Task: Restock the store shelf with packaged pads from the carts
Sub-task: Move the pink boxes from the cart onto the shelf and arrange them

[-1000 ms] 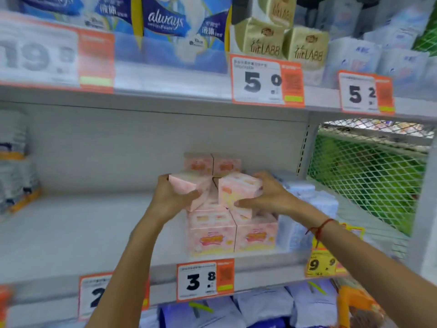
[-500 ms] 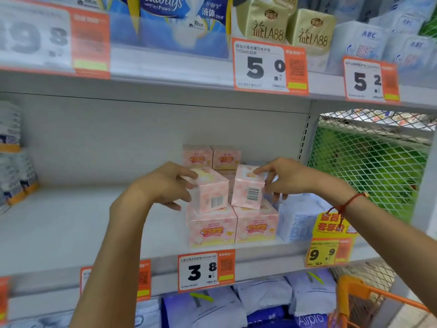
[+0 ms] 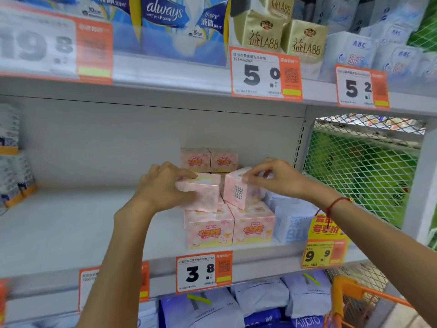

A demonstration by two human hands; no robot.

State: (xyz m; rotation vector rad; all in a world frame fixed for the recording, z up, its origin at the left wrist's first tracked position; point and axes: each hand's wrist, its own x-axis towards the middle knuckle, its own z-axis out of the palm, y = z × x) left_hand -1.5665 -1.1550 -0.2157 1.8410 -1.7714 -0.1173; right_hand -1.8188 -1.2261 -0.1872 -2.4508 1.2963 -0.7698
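Two hands work at the middle shelf [image 3: 71, 223], each curled around its own pink box. The left hand [image 3: 163, 188] grips a pink box [image 3: 201, 192] from its left side, fingers over the top edge and thumb low on the front face; this box lies nearly level on top of the front pink stack. The right hand [image 3: 276, 178] pinches a second pink box [image 3: 238, 190] by its upper edge, fingertips on top and thumb behind. That box is tilted, barcode side facing out, one lower corner resting on the stack. The two held boxes sit just beside each other, with a narrow gap between them. A red string bracelet [image 3: 335, 204] circles the right wrist.

Beneath them stand two front pink boxes [image 3: 229, 228] side by side at the shelf's front edge, labels facing out. Behind, two more pink boxes [image 3: 209, 159] stand against the back panel. Pale blue packs [image 3: 290, 221] sit just right of the pink stack. A price tag reading 3.8 [image 3: 203, 272] hangs on the shelf lip below, and a yellow tag [image 3: 324, 242] hangs to its right. On the upper shelf are blue Always packs [image 3: 165, 22] and gold packs [image 3: 281, 34]. An orange cart [image 3: 350, 301] shows at the lower right.
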